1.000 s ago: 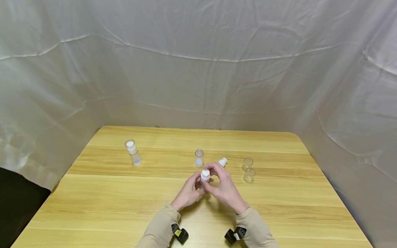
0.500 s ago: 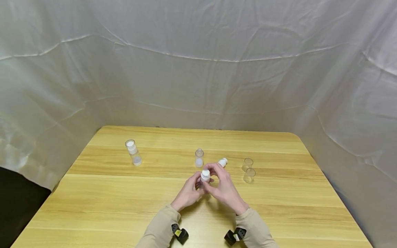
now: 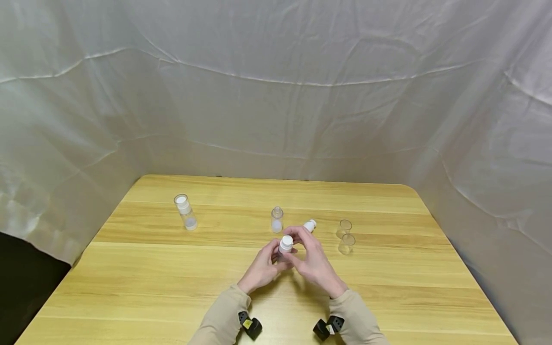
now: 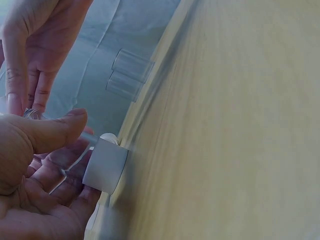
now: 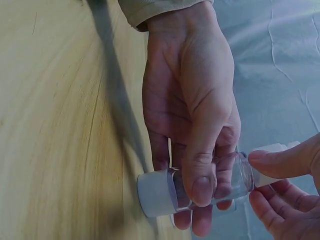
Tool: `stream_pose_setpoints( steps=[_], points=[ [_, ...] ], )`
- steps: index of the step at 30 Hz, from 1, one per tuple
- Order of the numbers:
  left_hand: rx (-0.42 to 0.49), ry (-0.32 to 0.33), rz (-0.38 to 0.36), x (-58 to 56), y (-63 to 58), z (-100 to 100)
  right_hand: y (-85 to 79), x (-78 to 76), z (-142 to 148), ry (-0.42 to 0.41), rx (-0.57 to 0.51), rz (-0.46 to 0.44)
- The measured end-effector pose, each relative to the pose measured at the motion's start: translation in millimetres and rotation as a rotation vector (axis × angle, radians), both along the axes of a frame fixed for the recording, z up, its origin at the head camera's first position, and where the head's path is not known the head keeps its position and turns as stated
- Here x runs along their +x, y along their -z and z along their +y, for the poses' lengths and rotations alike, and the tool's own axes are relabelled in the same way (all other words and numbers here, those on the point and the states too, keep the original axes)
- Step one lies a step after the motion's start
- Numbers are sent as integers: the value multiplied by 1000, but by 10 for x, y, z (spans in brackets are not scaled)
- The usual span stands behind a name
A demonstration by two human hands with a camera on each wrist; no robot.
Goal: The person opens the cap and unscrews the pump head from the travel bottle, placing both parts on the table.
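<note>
Both my hands are on one small pump bottle (image 3: 285,246), held upright over the table before me. My left hand (image 3: 260,270) grips its clear body (image 5: 235,176), just above the white base (image 5: 155,194). My right hand (image 3: 316,267) pinches the white top piece (image 5: 263,178) between thumb and fingers. In the left wrist view the white base (image 4: 106,166) shows close to the table, while the top is mostly hidden by fingers. Just beyond the hands stands a clear bottle body (image 3: 277,221) with a white bottom. A white pump head (image 3: 310,225) lies beside it, partly covered by my right hand.
Two clear caps (image 3: 346,244) stand to the right on the wooden table (image 3: 151,282). At the far left is another bottle (image 3: 185,213) with a white pump under a clear cap. Pale cloth (image 3: 276,120) hangs behind the table and along its sides.
The white top and my right hand have shifted very slightly to the right. My left hand keeps its grip, and everything on the table stays where it was.
</note>
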State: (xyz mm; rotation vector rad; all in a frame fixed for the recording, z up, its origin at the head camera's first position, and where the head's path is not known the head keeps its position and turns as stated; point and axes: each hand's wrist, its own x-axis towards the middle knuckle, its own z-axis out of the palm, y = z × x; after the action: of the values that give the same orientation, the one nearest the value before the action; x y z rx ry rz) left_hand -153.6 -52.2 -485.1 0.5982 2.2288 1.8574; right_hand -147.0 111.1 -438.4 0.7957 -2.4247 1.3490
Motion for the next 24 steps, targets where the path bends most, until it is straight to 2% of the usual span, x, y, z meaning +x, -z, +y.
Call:
stream_pose_setpoints(
  steps=[10,20,24],
  points=[
    [-5,-2,2,-4,-8,9,10,9,10,-20,-16,-3],
    [7,-15,-28,-1,-13,8,63,23,6,6,-38,76],
    [-12,-22,-24,2,-13,5,85,21,4,-11,-95,87]
  ],
)
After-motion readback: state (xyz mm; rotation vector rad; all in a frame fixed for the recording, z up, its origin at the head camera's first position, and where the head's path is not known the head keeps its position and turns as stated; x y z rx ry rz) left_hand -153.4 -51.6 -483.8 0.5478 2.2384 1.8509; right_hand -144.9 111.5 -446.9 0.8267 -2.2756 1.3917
